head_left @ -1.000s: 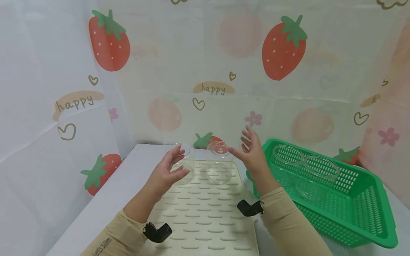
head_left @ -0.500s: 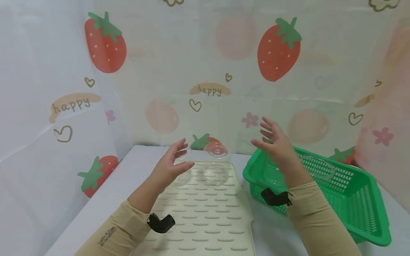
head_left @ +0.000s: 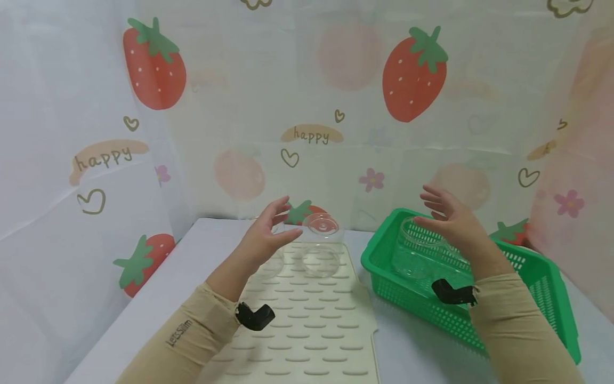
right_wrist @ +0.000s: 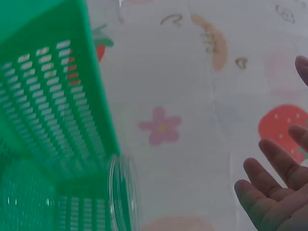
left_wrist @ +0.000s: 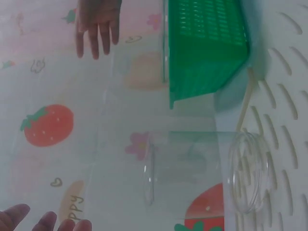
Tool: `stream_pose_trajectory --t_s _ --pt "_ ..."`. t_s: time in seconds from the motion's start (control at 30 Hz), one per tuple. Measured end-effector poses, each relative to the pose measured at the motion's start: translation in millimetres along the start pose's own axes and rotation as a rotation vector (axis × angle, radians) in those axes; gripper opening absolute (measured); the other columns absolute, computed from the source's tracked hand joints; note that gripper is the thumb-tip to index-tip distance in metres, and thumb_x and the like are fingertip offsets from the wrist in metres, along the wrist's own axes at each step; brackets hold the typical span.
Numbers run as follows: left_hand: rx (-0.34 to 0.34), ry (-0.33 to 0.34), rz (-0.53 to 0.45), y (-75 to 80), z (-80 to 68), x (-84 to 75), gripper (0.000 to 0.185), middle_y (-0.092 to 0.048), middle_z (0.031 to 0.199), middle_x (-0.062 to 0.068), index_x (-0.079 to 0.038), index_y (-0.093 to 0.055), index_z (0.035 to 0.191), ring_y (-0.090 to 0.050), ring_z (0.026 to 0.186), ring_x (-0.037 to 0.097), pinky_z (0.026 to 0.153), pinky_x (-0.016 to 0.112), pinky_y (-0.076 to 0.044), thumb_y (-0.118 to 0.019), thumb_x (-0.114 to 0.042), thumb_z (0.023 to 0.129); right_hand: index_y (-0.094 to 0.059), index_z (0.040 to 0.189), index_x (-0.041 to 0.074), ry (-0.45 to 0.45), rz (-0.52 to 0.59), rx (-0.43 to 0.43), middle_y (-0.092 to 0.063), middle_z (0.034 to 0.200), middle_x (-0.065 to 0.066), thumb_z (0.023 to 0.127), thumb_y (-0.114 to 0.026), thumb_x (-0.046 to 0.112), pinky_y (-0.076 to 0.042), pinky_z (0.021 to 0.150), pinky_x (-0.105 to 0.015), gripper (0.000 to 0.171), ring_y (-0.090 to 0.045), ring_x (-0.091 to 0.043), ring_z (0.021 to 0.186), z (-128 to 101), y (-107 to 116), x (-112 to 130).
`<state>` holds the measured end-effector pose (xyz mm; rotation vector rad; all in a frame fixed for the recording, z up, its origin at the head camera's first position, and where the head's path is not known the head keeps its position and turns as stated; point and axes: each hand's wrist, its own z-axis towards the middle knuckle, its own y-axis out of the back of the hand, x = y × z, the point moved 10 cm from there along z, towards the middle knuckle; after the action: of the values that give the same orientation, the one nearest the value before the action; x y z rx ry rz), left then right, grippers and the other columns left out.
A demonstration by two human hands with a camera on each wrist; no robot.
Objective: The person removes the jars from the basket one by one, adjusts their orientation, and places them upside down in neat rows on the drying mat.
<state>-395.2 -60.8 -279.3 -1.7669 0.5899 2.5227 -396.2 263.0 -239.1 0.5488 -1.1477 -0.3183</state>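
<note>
My left hand (head_left: 261, 237) hovers above the cream ribbed mat (head_left: 307, 336), fingers and thumb spread, with nothing in it. Partly behind it stands one clear cylindrical jar (head_left: 272, 264), its upper part hidden by the hand. Just to the right, a second clear jar (head_left: 320, 261) stands on the mat, its ringed base apparently facing up. Over the green basket (head_left: 379, 274) hangs my right hand (head_left: 458, 224), relaxed and holding nothing. Beneath its thumb, a clear jar (head_left: 408, 261) with a thick rim stands inside the basket; another beside it is mostly covered by the hand.
The perforated basket stands at the right on a white-covered table (head_left: 403, 341), close by the mat's right edge. A fabric backdrop (head_left: 288, 69) printed with strawberries rises behind the table and along both sides.
My right hand has swung right, from beside the jars on the mat to above the basket. My left hand has drifted slightly up and right. The jars stay in place.
</note>
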Motion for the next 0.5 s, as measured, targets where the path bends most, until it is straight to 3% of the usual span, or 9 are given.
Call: stream_pose_trajectory --t_s 0.13,0.33,0.5 --pt "0.011 -0.009 -0.03 -9.6 8.9 -2.7 0.075 -0.03 0.143 0.001 -0.022 -0.023 0.144 -0.031 0.131 0.022 0.098 0.047 -0.039 -0.066 -0.027 0.083 -0.019 0.146 0.015 0.003 -0.06 -0.016 -0.029 0.144 -0.019 0.088 -0.062 0.025 -0.026 0.103 -0.055 0.073 -0.027 -0.04 0.131 -6.5 18.1 -12.9" --pt "0.033 -0.016 -0.055 -29.4 18.1 -10.2 0.072 -0.036 0.139 -0.001 -0.025 -0.027 0.142 -0.036 0.127 0.021 0.098 0.044 -0.04 -0.067 -0.028 0.082 -0.015 0.147 0.016 -0.06 -0.139 -0.035 -0.027 0.145 -0.022 0.089 -0.059 0.031 -0.029 0.097 -0.062 0.074 -0.026 -0.045 0.129 -19.7 46.2 -35.4" --pt "0.054 -0.06 -0.1 -49.5 25.7 -20.9 0.074 -0.038 0.137 0.003 -0.019 -0.028 0.142 -0.037 0.126 0.02 0.102 0.042 -0.036 -0.069 -0.022 0.081 -0.014 0.147 0.013 -0.097 -0.175 -0.056 -0.024 0.145 -0.024 0.089 -0.059 0.033 -0.028 0.094 -0.065 0.076 -0.024 -0.047 0.128 -28.2 63.0 -52.7"
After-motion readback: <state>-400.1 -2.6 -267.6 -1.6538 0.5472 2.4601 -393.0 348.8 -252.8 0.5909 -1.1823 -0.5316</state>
